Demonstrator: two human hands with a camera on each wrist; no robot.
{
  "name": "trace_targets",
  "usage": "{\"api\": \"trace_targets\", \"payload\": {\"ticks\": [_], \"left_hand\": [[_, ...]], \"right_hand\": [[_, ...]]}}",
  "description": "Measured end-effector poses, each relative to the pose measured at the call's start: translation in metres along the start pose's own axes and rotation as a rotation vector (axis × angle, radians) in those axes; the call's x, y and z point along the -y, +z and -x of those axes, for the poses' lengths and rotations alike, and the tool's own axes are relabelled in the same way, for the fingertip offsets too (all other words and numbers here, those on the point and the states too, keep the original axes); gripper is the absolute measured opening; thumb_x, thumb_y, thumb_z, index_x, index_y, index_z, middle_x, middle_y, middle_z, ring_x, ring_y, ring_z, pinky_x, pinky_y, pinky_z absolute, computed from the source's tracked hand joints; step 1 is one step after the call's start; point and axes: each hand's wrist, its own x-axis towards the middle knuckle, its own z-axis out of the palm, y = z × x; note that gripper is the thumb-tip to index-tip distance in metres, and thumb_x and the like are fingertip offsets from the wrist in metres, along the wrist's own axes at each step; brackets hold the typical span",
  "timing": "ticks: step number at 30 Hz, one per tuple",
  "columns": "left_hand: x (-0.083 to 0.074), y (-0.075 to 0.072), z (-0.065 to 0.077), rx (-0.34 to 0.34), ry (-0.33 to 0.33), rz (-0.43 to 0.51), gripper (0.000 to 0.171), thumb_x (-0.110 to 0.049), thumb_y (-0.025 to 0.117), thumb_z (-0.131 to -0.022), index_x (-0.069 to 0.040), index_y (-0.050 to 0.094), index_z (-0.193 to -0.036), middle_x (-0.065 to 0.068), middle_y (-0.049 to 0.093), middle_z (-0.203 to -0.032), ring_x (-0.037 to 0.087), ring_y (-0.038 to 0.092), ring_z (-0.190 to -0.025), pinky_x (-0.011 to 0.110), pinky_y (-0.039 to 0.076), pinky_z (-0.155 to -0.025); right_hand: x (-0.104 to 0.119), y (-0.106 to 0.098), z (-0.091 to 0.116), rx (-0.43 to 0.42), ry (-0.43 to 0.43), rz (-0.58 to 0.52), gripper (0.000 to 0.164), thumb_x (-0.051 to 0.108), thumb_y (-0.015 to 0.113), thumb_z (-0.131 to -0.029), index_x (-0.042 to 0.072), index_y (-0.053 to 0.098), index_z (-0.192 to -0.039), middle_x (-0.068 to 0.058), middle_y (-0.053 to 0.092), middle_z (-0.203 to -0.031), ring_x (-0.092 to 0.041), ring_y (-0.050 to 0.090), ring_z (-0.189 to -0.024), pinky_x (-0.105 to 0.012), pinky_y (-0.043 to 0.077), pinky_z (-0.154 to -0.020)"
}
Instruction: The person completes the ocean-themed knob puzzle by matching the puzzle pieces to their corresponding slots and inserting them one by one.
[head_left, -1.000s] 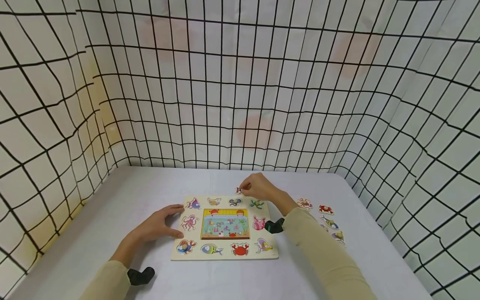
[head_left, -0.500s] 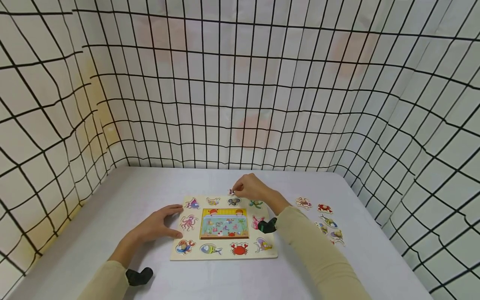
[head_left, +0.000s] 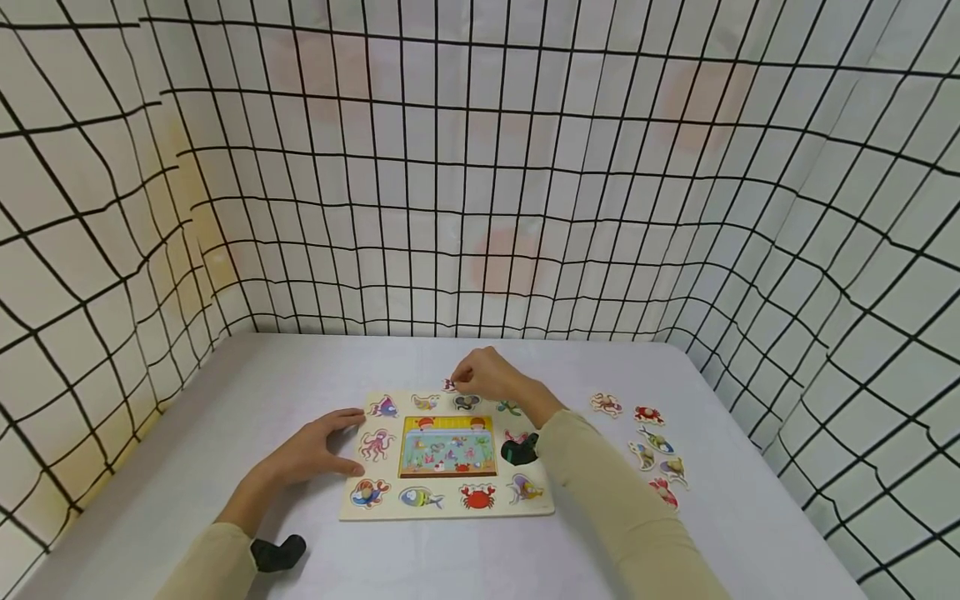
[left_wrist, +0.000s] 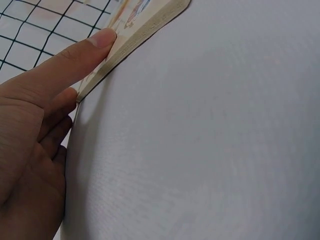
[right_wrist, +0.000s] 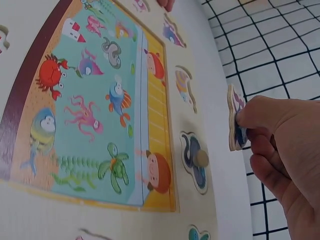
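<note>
- Black-gridded white walls rise around my white tabletop.
- The wooden board lies on it, with sea-animal recesses; I can read no brand or writing there.
- Loose pieces lie to its right, grouped within reach, I judge.
- My left hand, thumb and fingers apart, touches the board's left edge, seemingly to steady it.
- My right hand is clamped in a pinch on a small puzzle piece near the board's far edge, likely for fine control.
</note>
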Motion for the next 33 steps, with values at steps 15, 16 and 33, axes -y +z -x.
{"api": "trace_targets", "payload": {"ticks": [15, 16, 33], "left_hand": [[0.001, 0.0, -0.002, -0.005, -0.004, -0.017, 0.095, -0.053, 0.081, -0.059, -0.017, 0.044, -0.138, 0.007, 0.033, -0.146, 0.035, 0.022, -0.135, 0.059, 0.019, -0.104], [0.001, 0.0, -0.002, -0.005, -0.002, -0.016, 0.094, -0.053, 0.081, -0.059, -0.017, 0.044, -0.138, 0.008, 0.033, -0.146, 0.035, 0.022, -0.135, 0.06, 0.019, -0.104], [-0.002, 0.001, -0.004, 0.008, -0.034, -0.005, 0.095, -0.051, 0.083, -0.058, -0.016, 0.045, -0.138, 0.006, 0.034, -0.146, 0.035, 0.021, -0.135, 0.059, 0.016, -0.105]], "right_hand": [[0.022, 0.014, -0.02, 0.029, 0.005, -0.037, 0.014, 0.021, 0.066, -0.086, 0.016, 0.075, -0.095, 0.012, 0.065, -0.082, -0.005, 0.056, -0.071, -0.019, 0.048, -0.065], [0.023, 0.015, -0.02, 0.032, 0.009, -0.037, 0.014, 0.021, 0.066, -0.086, 0.016, 0.075, -0.095, 0.012, 0.065, -0.082, -0.005, 0.056, -0.071, -0.019, 0.048, -0.065], [0.036, 0.033, -0.031, 0.079, -0.008, -0.059, 0.015, 0.024, 0.063, -0.088, 0.018, 0.074, -0.097, 0.016, 0.063, -0.082, -0.002, 0.055, -0.07, -0.018, 0.047, -0.063]]}}
